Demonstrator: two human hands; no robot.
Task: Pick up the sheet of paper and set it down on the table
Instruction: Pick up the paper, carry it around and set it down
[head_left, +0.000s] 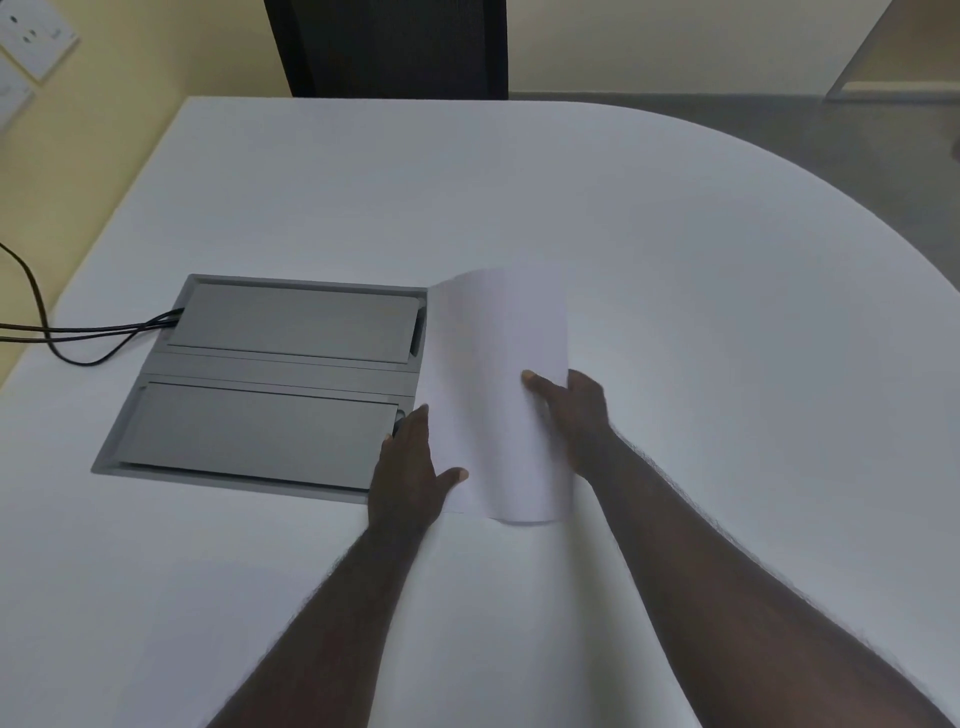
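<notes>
We see soft, even, rather dim light on the white bench (675, 234), with only faint shadows. The wide lens bows its edges. Detail is soft throughout, blurrier toward the corners.

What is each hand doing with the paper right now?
Left hand: open, flat on the sheet of paper.
Right hand: closed on the sheet's curled right edge.
</notes>
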